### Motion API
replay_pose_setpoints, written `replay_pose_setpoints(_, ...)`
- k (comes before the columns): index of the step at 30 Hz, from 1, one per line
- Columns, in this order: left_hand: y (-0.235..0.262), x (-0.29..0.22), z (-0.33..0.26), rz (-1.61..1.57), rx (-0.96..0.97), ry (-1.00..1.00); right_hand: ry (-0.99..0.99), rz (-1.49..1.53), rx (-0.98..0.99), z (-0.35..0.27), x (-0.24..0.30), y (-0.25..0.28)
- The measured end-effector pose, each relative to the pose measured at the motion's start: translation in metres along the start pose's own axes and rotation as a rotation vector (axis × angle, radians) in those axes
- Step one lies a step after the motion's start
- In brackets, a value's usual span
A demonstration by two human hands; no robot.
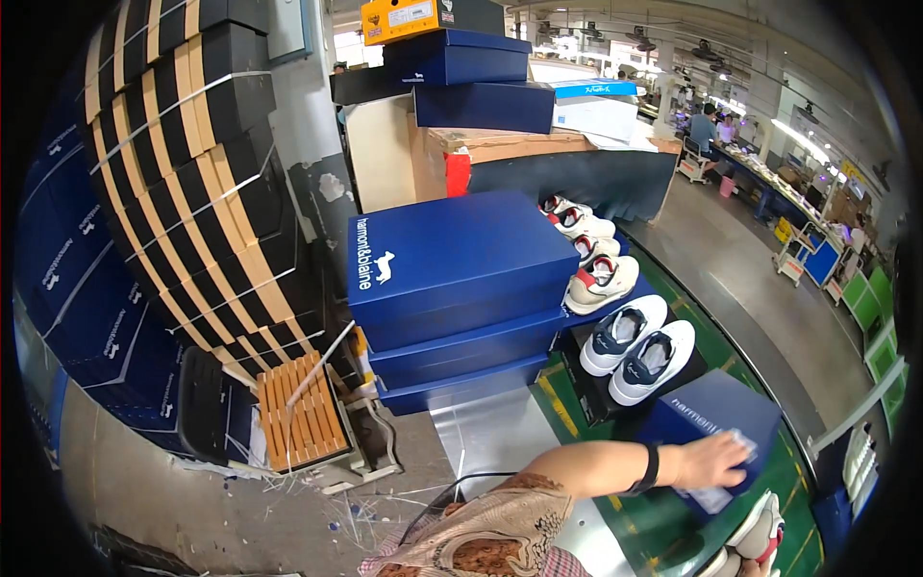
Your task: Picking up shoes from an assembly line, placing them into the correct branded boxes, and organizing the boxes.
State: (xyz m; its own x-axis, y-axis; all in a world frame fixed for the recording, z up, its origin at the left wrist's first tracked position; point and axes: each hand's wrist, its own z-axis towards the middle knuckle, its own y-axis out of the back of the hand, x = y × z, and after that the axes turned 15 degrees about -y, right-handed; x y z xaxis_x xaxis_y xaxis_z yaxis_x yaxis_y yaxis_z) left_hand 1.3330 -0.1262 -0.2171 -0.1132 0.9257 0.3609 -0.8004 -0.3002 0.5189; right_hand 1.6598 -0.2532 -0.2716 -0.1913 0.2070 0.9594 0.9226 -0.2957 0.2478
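My left hand, with a black band at the wrist, reaches across to the right over a blue shoe box on the green surface. Its fingers look curled and slightly blurred. A crumpled whitish material shows at the fingertips, too unclear to name. Just beyond that box, a pair of white and navy sneakers rests on a dark box. Cream shoes with red trim lie nearest to me at the lower right, cut by the dark rim. No part of my right hand appears.
Several blue shoe boxes are stacked ahead, with cream sneakers beside them. Strapped black and tan box stacks rise at the left, near a slatted wooden stool. The green conveyor runs along the right; people sit at a far bench.
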Motion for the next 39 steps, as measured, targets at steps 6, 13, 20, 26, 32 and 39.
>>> replay_pose_setpoints(6,-0.023,-0.05,-0.056,-0.387,0.324,0.173,0.19,0.29,-0.218,-0.021,0.005,0.016)
replay_pose_setpoints(13,0.215,0.007,-0.071,0.005,0.169,0.519,0.208,-0.482,-0.55,0.032,0.148,-0.178)
replay_pose_setpoints(20,0.397,-0.043,-0.101,0.992,0.467,0.789,0.066,-1.019,-0.302,0.085,0.106,-0.23)
replay_pose_setpoints(26,0.454,-0.074,-0.141,1.034,0.635,1.191,0.114,-1.061,-0.267,0.07,0.091,-0.242)
replay_pose_setpoints(32,0.466,-0.068,-0.177,0.988,0.447,0.763,0.44,-0.663,-0.307,0.065,0.041,-0.183)
replay_pose_setpoints(39,0.452,-0.051,-0.163,0.887,0.377,0.579,0.051,-0.829,-0.251,0.01,0.019,-0.064)
